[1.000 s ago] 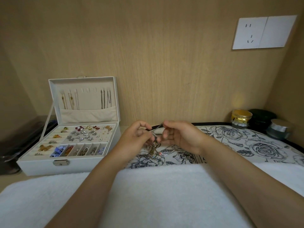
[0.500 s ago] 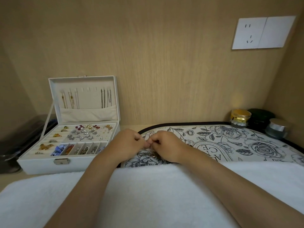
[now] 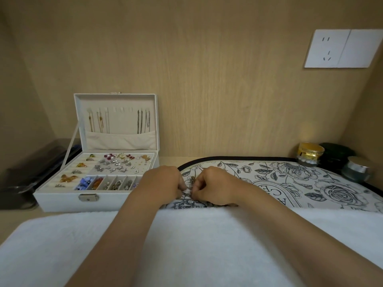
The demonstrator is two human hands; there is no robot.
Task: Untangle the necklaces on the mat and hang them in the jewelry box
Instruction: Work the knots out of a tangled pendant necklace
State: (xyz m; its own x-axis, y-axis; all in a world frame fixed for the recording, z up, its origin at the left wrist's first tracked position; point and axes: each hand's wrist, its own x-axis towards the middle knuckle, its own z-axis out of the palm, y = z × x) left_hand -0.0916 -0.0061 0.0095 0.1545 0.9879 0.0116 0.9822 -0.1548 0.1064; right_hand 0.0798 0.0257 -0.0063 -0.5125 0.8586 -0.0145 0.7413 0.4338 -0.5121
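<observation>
A thick white terry towel [image 3: 186,245] fills the bottom of the frame, and both bare forearms reach across it toward the centre. Just past its far edge, the left hand [image 3: 163,183] and the right hand [image 3: 213,187] sit knuckles-up and nearly touching on the black-and-white rose-printed mat [image 3: 290,183]. The fingers of both are curled downward, and their tips close in from either side on a small tangle of thin metal necklaces [image 3: 187,191]. The tangle lies on the mat in the narrow gap between the two sets of fingertips, and part of it is hidden under them. At centre left stands the open white leatherette jewelry box [image 3: 62,199], its tray filled with small ornaments. Its raised lid [image 3: 116,100] has several chains hanging from hooks. At the right edge, beyond the mat, stand a gold-lidded jar [image 3: 309,153], a dark round jar [image 3: 335,154] and a silver-lidded glass jar [image 3: 357,169]. A white wall socket plate [image 3: 339,48] is fixed to the wood panel at upper right.
</observation>
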